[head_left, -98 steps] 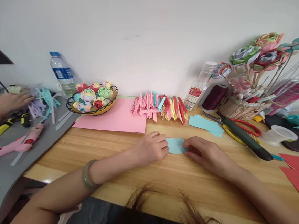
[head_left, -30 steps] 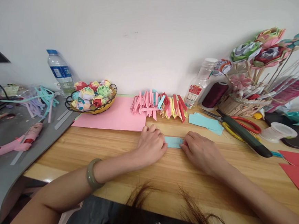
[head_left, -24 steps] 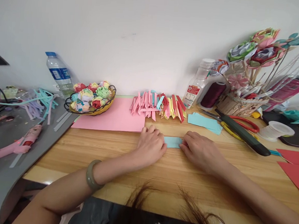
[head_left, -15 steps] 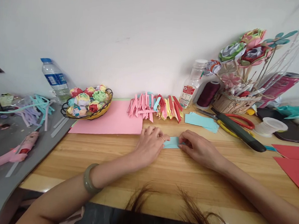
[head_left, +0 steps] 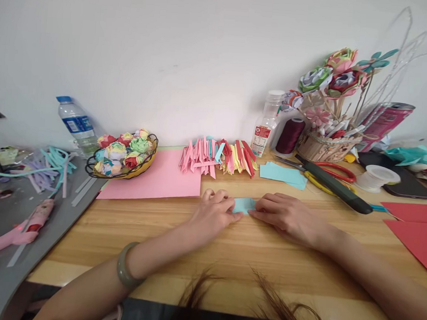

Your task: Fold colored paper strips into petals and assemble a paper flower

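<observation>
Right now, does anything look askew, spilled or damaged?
No spill or damage stands out; the blue paper between left hand and right hand shows no visible tear. A little untidy: the dark tool lies across the scissors. The blue-capped bottle and pink can look tilted, possibly just lens distortion.

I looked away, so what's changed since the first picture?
At the far left, another person's hands and a yellow tool have gone from view. The left hand and right hand, still on the blue paper, are closer together. Basket and glue gun stayed put.
</observation>
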Motion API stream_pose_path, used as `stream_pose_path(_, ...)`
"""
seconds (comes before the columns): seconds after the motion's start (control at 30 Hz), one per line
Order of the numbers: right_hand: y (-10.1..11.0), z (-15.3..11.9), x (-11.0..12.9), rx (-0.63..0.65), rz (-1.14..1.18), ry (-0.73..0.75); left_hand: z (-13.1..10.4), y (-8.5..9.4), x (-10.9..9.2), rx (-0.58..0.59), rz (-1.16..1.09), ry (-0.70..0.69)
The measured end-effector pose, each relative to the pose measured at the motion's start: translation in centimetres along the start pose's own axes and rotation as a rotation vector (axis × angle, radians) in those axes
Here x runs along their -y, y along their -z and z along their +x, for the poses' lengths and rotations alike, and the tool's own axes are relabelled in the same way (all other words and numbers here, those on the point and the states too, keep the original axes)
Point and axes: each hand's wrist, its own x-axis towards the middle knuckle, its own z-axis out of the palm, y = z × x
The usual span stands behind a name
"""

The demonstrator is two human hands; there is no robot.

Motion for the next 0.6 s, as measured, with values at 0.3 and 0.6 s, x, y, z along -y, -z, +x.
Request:
stream_pose_path(0.3,1.1,-0.4,-0.6,0.058,0.092,-0.025,-1.6,1.0,1.9,-0.023,0.068,-0.086)
stream_pose_path(0.6,0.4,0.2,1.9,-0.057,0.15,0.055,-0.9,1.9,1.2,0.114,0.095,0.064)
